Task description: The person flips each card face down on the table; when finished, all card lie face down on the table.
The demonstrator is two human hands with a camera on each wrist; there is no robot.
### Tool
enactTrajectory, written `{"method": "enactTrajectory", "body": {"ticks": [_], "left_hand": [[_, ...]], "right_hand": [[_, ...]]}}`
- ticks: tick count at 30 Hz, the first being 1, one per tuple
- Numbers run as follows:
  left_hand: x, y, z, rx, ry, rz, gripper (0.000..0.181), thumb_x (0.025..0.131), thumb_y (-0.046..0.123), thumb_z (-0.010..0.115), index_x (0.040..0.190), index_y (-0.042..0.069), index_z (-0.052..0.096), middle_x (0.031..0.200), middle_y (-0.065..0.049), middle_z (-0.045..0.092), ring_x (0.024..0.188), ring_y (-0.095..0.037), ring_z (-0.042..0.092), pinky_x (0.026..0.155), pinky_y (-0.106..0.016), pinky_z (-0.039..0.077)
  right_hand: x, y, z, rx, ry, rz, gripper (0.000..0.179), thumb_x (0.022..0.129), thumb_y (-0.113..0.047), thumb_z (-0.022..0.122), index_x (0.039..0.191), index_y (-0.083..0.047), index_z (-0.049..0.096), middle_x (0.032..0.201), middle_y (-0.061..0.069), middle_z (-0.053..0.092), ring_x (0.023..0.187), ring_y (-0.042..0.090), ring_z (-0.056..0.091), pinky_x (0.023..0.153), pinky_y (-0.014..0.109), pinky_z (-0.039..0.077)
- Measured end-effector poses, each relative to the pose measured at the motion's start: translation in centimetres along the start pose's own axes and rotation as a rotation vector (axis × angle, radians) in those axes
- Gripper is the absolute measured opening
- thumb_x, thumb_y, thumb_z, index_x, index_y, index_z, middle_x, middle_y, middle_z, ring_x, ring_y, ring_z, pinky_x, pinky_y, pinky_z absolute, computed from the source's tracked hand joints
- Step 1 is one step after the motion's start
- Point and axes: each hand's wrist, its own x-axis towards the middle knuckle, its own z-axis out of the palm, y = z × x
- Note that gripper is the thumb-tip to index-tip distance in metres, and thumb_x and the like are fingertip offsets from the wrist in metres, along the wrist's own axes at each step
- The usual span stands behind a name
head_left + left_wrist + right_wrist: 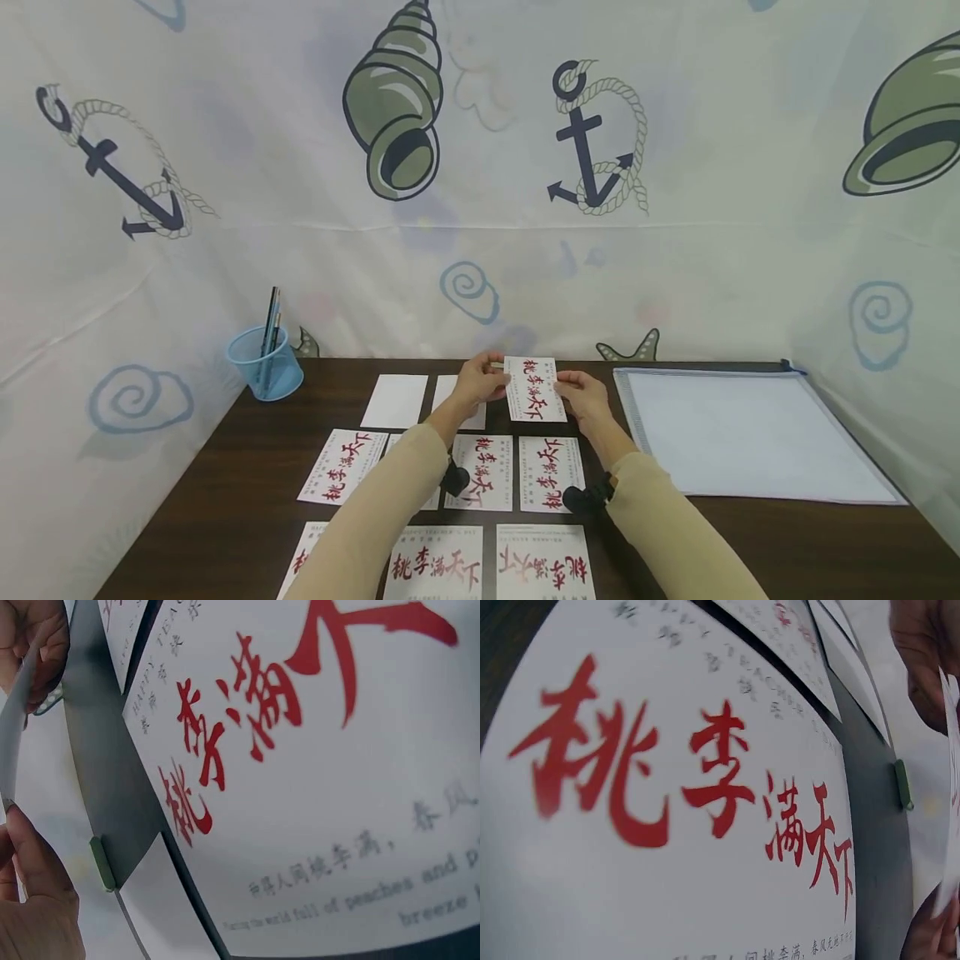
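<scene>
Both hands hold one white card (536,390) with red Chinese characters, raised over the back of the table. The left hand (480,382) pinches its left edge between thumb and fingers. At its right edge, the right hand (585,395) does the same. Seen edge-on, the card (16,727) runs between the two hands in the left wrist view. Just below lie more printed cards, one (551,475) near the right wrist and another (480,473) near the left. A blank white card (471,421) is partly hidden behind the left hand.
Another blank card (393,402) lies at the back left. Printed cards lie in rows, including one (345,465) at left and two (435,562) (545,562) in front; the left arm covers some. A blue cup (266,367) holds pens. A framed white board (757,433) lies right.
</scene>
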Motion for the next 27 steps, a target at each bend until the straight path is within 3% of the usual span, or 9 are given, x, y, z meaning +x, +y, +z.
{"method": "enactTrajectory", "body": {"ticks": [4, 9, 13, 20, 24, 27], "left_hand": [[-0.1, 0.5, 0.2, 0.001, 0.057, 0.011, 0.036, 0.085, -0.005, 0.059, 0.12, 0.002, 0.054, 0.089, -0.004, 0.051, 0.068, -0.011, 0.055, 0.066, -0.025, 0.055], [-0.1, 1.1, 0.6, 0.009, 0.134, 0.043, 0.035, 0.082, -0.006, 0.057, 0.116, 0.001, 0.056, 0.095, -0.008, 0.055, 0.068, -0.012, 0.056, 0.064, -0.027, 0.056], [-0.4, 1.6, 1.2, 0.005, 0.145, 0.061, 0.033, 0.083, -0.006, 0.057, 0.116, 0.0, 0.055, 0.101, -0.013, 0.059, 0.071, -0.015, 0.06, 0.064, -0.027, 0.056], [-0.7, 2.1, 1.8, -0.063, 0.113, 0.092, 0.032, 0.084, -0.003, 0.057, 0.116, 0.001, 0.054, 0.107, -0.016, 0.061, 0.078, -0.018, 0.062, 0.069, -0.03, 0.057], [-0.6, 2.2, 2.0, -0.063, 0.05, 0.158, 0.033, 0.088, 0.005, 0.062, 0.12, 0.001, 0.055, 0.112, -0.018, 0.061, 0.093, -0.025, 0.064, 0.076, -0.036, 0.056], [-0.6, 2.3, 2.1, -0.019, 0.059, 0.187, 0.037, 0.089, 0.01, 0.064, 0.124, 0.001, 0.056, 0.116, -0.018, 0.061, 0.103, -0.027, 0.062, 0.08, -0.037, 0.055]], "right_hand": [[-1.3, -0.5, 0.6, -0.16, 0.039, -0.179, 0.02, 0.086, -0.003, 0.064, 0.105, 0.002, 0.065, 0.088, 0.008, 0.06, 0.076, 0.012, 0.051, 0.062, 0.019, 0.042], [-3.3, -1.3, 2.2, -0.292, -0.076, -0.366, 0.017, 0.084, -0.008, 0.069, 0.099, -0.001, 0.068, 0.084, 0.01, 0.063, 0.073, 0.013, 0.052, 0.06, 0.018, 0.042], [-4.3, -1.3, 2.9, -0.397, -0.099, -0.496, 0.017, 0.081, -0.009, 0.072, 0.096, -0.003, 0.069, 0.082, 0.007, 0.064, 0.071, 0.012, 0.056, 0.061, 0.02, 0.045], [-4.9, -1.2, 3.0, -0.485, -0.001, -0.676, 0.013, 0.078, -0.001, 0.072, 0.091, -0.002, 0.069, 0.08, 0.008, 0.064, 0.071, 0.018, 0.06, 0.064, 0.027, 0.049], [-4.6, -1.5, 2.6, -0.475, 0.098, -0.711, 0.009, 0.082, 0.001, 0.067, 0.09, -0.001, 0.069, 0.082, 0.01, 0.063, 0.073, 0.02, 0.06, 0.064, 0.028, 0.05], [-4.1, -2.0, 2.2, -0.395, 0.2, -0.646, 0.009, 0.082, 0.001, 0.066, 0.091, -0.001, 0.069, 0.083, 0.012, 0.065, 0.073, 0.021, 0.06, 0.064, 0.026, 0.048]]}}
